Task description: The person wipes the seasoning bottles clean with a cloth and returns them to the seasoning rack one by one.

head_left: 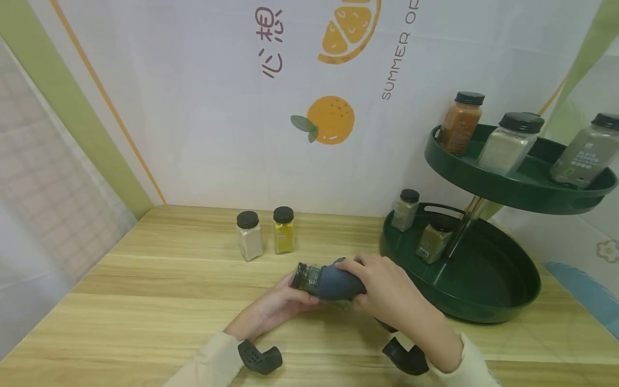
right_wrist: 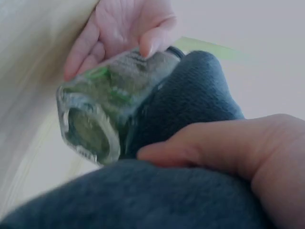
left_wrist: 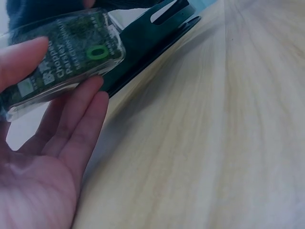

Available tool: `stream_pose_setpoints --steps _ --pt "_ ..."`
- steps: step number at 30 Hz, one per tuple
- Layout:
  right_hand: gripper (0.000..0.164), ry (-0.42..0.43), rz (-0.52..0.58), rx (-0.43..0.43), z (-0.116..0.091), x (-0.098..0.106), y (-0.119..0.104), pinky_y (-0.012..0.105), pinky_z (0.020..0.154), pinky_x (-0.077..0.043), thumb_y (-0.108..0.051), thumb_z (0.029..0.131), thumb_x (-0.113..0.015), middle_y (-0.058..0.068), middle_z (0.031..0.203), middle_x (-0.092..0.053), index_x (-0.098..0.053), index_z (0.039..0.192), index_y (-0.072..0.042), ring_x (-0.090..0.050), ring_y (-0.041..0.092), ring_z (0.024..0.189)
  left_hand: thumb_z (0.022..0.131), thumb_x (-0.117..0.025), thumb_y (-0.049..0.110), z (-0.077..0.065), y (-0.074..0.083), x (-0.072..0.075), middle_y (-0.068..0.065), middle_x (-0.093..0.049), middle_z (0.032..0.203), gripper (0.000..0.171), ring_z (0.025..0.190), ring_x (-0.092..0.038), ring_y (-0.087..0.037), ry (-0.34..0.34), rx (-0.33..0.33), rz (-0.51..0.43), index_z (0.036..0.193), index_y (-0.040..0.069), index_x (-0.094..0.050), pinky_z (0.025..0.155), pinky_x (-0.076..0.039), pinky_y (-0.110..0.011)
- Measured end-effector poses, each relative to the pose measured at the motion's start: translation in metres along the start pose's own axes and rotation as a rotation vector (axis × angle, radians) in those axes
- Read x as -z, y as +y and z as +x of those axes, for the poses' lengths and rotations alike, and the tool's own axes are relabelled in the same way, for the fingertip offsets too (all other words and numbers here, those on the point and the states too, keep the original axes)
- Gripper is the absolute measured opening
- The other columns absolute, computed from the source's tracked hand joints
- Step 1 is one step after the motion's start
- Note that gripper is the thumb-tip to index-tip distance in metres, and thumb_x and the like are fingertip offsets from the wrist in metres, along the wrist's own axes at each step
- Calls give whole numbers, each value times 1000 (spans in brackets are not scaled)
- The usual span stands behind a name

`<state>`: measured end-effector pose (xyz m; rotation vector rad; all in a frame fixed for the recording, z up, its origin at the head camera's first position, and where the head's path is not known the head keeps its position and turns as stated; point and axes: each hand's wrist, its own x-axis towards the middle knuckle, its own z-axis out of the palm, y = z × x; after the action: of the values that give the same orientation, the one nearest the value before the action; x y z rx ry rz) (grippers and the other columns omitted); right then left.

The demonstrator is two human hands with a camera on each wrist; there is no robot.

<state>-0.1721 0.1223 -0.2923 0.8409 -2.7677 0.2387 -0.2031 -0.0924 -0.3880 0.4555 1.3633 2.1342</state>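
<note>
My left hand (head_left: 285,306) grips a clear glass spice jar (head_left: 312,278) with a black lid and dark green flakes inside. The jar lies tilted on its side above the table, its lid toward the left. In the left wrist view, thumb and fingers hold the jar (left_wrist: 71,55) by its printed label. A dark blue cloth (head_left: 338,280) is bunched in my right hand (head_left: 389,285) and lies against the jar's side. From the right wrist, the cloth (right_wrist: 195,90) hides part of the glass, while the jar's base (right_wrist: 88,131) shows.
Behind my hands stand a jar of pale powder (head_left: 250,242) and a jar of yellow powder (head_left: 283,234). On the right is a two-tier dark green round rack (head_left: 483,312), with a few jars on each tier. A printed white curtain (head_left: 217,134) hangs behind the wooden table (head_left: 145,301).
</note>
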Motion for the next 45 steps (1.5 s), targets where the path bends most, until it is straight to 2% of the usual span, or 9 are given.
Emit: stream_pose_setpoints --steps 7,14,18,23,29,34,39,42,45 --pt "50 -24 -50 -3 -3 12 11 39 70 -52 -3 67 -73 0 102 -63 -65 110 -26 -60 23 88 80 -53 -3 1 -1 2 -3 -53 123 63 112 -56 -19 29 -20 -112 138 13 -32 105 -37 -44" --pt "49 -93 -42 -27 -7 26 21 42 72 -52 0 67 -69 1 104 -64 -66 108 -27 -61 25 89 85 -48 5 2 -2 4 -2 -60 114 47 103 -61 -20 10 -42 -133 130 12 -38 102 -40 -43" --pt "49 -110 -76 -82 -9 33 27 45 73 -50 -2 67 -71 1 98 -64 -66 109 -28 -59 26 86 87 -43 10 2 -2 4 -5 -56 120 49 109 -58 -23 -2 -33 -162 135 9 -31 103 -39 -44" --pt "52 -61 -74 -100 -7 30 28 46 73 -50 -6 69 -72 2 98 -62 -64 116 -27 -60 27 87 92 -41 19 1 -1 4 -10 -47 130 59 117 -53 -27 -24 -14 -139 145 8 -18 104 -37 -46" --pt "54 51 21 -114 -4 25 16 48 77 -51 -13 71 -75 2 104 -63 -60 121 -23 -62 25 95 92 -49 27 3 -1 4 -10 -49 128 67 116 -54 -26 -40 -13 -103 146 5 -17 103 -38 -48" --pt "56 58 86 -99 -3 20 5 47 79 -52 -14 72 -75 0 112 -62 -58 123 -26 -61 23 101 87 -57 16 3 -2 1 -4 -55 124 61 111 -58 -21 -52 -4 -58 140 5 -27 101 -41 -47" --pt "58 52 92 -72 -1 12 -2 44 79 -52 -13 71 -75 0 112 -61 -57 124 -28 -61 21 101 82 -53 -1 1 -2 -1 -1 -51 128 65 112 -54 -16 -56 -14 -51 140 7 -27 98 -43 -39" --pt "57 39 88 -48 -1 7 -5 42 79 -52 -13 71 -75 -1 112 -60 -57 124 -27 -60 20 101 79 -52 -4 1 -2 -1 0 -47 132 70 115 -49 -14 -76 -16 -38 142 8 -26 99 -40 -33" --pt "56 28 79 -20 0 2 -6 40 77 -52 -13 71 -75 -3 108 -60 -58 123 -27 -59 17 98 78 -53 -6 0 -2 0 -1 -43 135 71 120 -44 -14 -109 -23 -45 142 11 -27 103 -35 -33"
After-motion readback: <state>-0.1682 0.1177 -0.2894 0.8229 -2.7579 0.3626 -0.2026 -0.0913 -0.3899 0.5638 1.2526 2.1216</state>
